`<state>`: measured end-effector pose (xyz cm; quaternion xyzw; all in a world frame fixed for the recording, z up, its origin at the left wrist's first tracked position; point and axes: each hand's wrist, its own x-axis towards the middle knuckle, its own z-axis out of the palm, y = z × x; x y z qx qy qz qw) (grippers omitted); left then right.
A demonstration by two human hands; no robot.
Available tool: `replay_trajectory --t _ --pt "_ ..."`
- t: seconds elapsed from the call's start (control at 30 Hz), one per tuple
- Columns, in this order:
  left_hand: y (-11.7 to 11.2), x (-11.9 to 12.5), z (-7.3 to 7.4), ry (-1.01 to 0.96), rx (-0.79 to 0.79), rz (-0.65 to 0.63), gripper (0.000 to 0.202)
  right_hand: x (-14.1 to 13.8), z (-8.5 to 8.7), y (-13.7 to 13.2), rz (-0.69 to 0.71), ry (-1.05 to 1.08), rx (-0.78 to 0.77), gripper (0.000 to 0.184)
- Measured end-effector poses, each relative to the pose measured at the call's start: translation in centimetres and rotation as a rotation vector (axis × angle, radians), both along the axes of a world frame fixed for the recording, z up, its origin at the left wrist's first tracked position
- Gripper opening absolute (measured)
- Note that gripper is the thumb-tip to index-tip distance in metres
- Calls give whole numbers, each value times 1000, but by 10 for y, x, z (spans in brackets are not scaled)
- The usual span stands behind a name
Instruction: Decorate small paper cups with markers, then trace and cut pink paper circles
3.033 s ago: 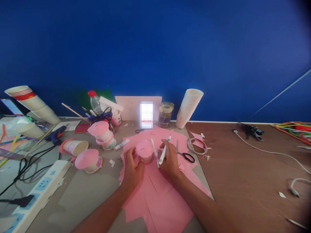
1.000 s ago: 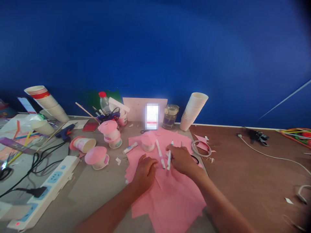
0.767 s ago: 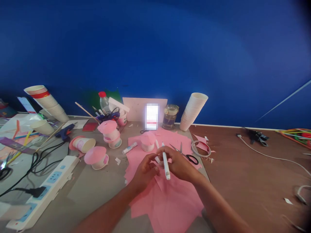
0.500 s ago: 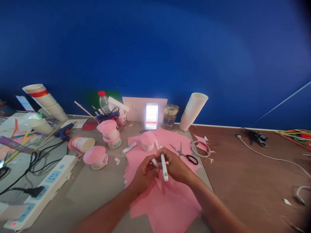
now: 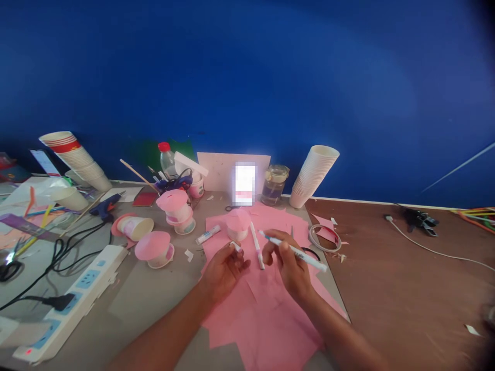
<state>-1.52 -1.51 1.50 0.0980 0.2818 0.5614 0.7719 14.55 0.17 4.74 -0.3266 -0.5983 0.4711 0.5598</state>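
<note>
My right hand (image 5: 288, 263) grips a white marker (image 5: 296, 251) near its tip, the barrel slanting off to the right. My left hand (image 5: 224, 265) is closed on a small white cap (image 5: 235, 246) just left of the marker. Both hands hover over loose pink paper sheets (image 5: 266, 304). A second white marker (image 5: 256, 244) lies on the paper between my hands. Just beyond them stands a small cup with a pink paper cover (image 5: 237, 227). Black-handled scissors (image 5: 307, 252) are mostly hidden behind my right hand.
Several pink-topped cups (image 5: 154, 249) sit to the left with a glue stick (image 5: 208, 234), a white power strip (image 5: 69, 299) and black cables. Stacks of paper cups (image 5: 314, 175) lean at the back beside a glass jar (image 5: 274, 184) and a lit phone (image 5: 245, 183). White cable (image 5: 433, 250) crosses the brown table at right.
The cup went from my hands onto the paper. My right hand picked up one marker, my left pulled its cap off, and the hands have moved apart.
</note>
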Motion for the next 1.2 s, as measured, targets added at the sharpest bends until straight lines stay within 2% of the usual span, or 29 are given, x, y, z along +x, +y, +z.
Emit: replay_trajectory --t 0.13,0.23,0.37,0.5,0.77,1.07,1.2 --pt "1 -2 2 -55 27 -60 12 -3 -18 -10 -42 -36 104 23" --pt "-2 1 3 39 125 -111 14 -6 -23 -14 -97 -33 86 16" --pt "-6 7 -1 295 227 -80 19 -10 -20 -10 -164 87 -67 13" --pt "-7 7 -7 515 178 -62 22 -12 -14 -5 -166 98 -146 21" --pt "-6 6 -6 537 181 -91 25 -9 -9 -1 -147 47 -214 20" --pt "-9 4 -1 794 404 -152 27 -8 -10 1 -72 -67 -272 19" --pt "-11 6 1 848 411 -159 31 -12 -13 -1 -41 -50 -313 21"
